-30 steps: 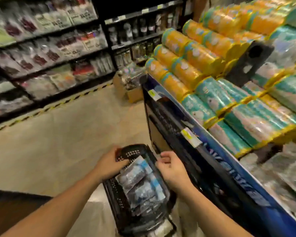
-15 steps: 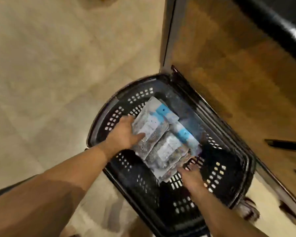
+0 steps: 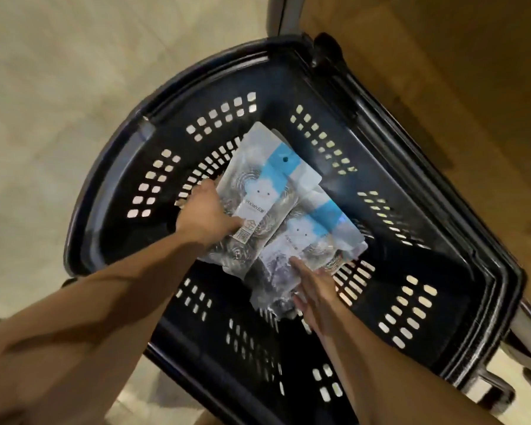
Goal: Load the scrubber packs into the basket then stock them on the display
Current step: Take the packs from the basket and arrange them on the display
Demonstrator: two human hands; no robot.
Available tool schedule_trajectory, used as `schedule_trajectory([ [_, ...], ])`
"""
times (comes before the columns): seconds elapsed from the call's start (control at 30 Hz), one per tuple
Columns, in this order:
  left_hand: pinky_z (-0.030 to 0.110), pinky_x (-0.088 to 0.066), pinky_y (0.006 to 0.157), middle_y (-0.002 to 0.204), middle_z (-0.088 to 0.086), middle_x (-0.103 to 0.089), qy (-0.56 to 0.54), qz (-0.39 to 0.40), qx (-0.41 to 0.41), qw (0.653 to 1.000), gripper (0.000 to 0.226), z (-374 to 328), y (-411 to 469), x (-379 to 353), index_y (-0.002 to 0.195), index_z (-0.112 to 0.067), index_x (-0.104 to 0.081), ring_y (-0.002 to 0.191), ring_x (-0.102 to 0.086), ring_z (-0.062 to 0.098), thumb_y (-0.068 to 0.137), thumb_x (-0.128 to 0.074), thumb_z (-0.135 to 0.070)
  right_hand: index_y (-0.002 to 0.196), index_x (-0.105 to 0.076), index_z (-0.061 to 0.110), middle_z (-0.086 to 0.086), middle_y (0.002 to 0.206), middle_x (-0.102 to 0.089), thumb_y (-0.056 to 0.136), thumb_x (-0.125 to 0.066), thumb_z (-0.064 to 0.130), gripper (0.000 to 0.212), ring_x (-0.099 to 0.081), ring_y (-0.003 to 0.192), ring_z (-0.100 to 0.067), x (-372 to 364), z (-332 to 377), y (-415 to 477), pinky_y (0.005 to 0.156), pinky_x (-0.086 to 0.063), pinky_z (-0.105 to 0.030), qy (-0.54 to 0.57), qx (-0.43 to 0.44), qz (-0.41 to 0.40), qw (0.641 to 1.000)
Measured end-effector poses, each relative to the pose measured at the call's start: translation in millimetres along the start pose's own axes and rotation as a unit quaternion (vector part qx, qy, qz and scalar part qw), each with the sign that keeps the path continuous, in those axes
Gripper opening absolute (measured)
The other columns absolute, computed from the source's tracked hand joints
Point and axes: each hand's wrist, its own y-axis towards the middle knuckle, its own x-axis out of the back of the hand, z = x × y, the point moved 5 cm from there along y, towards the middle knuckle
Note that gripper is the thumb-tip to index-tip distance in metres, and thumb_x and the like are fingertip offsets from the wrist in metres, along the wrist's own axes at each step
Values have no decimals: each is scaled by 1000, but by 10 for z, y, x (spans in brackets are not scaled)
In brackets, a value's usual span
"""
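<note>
We are gripping the far scrubber pack [image 3: 258, 191] with our left hand [image 3: 206, 216], thumb on top; our right hand [image 3: 316, 289] is resting straight-fingered on the near scrubber pack [image 3: 301, 240], mid-floor of the shopping basket [image 3: 288, 96].

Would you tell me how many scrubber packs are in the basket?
2 scrubber packs show clearly: one held by the left hand, one under the right hand, overlapping in the basket. Edges beneath suggest more hidden.

Left hand [image 3: 207, 214] gripping scrubber pack [image 3: 258, 185], right hand [image 3: 314, 289] flat, fingers [image 3: 296, 264] straight, arms outstretched
</note>
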Motion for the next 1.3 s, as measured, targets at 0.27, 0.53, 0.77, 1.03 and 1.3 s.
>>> schedule_trajectory([
  [0.27, 28, -56, 64, 91, -9, -66, -102, 33, 2, 994, 57, -46, -279, 162, 116, -22, -55, 72, -66, 11, 69, -87, -20, 139, -46, 14, -4, 107, -67, 89, -74, 25, 59, -65, 109, -33, 27, 156, -325, 92, -56, -44, -43, 32, -5, 999],
  [0.53, 49, -59, 80, 100, -2, -74, -231, 7, 29, 973, 63, -187, -1206, 792, 107, -26, -58, 87, -72, 23, 55, -94, -36, 122, -53, 23, 4, 118, -66, 88, -74, 25, 40, -66, 110, -21, 424, 549, -1559, 103, -51, -49, -129, 156, 58, 978],
  [0.77, 25, -56, 59, 86, -8, -73, -282, -86, -18, 955, 49, -955, -2654, 1643, 97, -27, -60, 72, -71, 9, 63, -93, -20, 127, -56, 30, 9, 117, -71, 87, -77, 26, 45, -69, 106, -12, 999, 1158, -3132, 102, -52, -41, -165, 272, 125, 940],
  [1.03, 14, -43, 39, 62, -15, -71, -323, -231, -92, 913, 41, -2396, -5024, 2520, 96, -20, -66, 43, -62, -3, 64, -92, -18, 103, -64, 31, 11, 98, -75, 86, -76, 28, 21, -70, 93, -8, 2393, 1868, -5162, 89, -58, -40, -168, 460, 188, 851],
  [1.3, 26, -52, 61, 72, -14, -73, -307, -297, -212, 879, 64, -4384, -7127, 3036, 92, -28, -64, 73, -68, 10, 39, -94, -47, 104, -63, 36, 20, 98, -74, 85, -76, 27, 25, -69, 87, 6, 4269, 2665, -6989, 83, -58, -27, -100, 601, 239, 756],
])
